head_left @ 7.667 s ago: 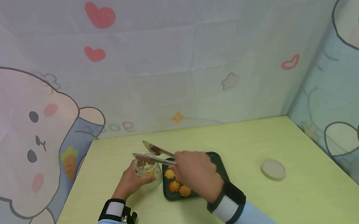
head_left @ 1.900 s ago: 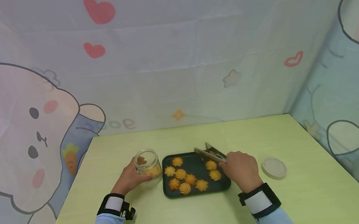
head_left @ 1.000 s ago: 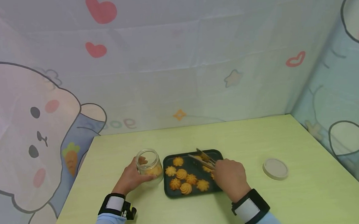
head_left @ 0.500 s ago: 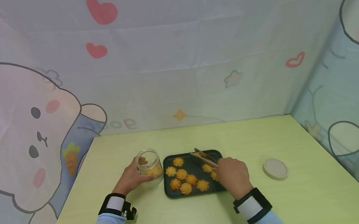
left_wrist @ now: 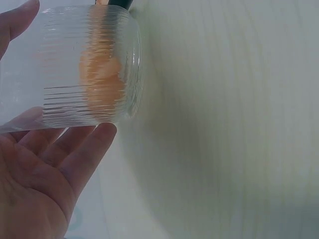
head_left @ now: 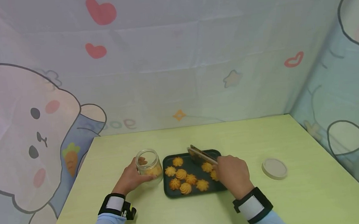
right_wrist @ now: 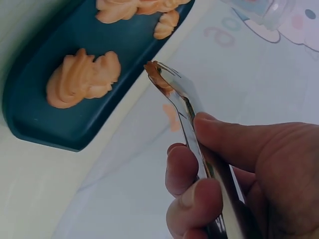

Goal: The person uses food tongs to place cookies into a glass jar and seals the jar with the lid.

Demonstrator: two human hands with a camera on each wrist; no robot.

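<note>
Cookies (head_left: pixel 186 179) mostly on the tray (head_left: pixel 169 190), mid-desk; at least one lies in the jar (head_left: pixel 148 164) at its left. Left hand (head_left: pixel 131 178) grips the jar. Right hand (head_left: pixel 233 175) grips tongs (head_left: pixel 200 154), tips pinching a cookie above the tray's far edge. Lid (head_left: pixel 274 169) off, right.

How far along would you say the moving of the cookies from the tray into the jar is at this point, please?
Early on. The jar, held by the left hand, shows only a little orange cookie through its glass. The right hand holds the tongs above the tray, tips pinching a cookie. About eight cookies remain there, and the lid lies off to the side.
</note>
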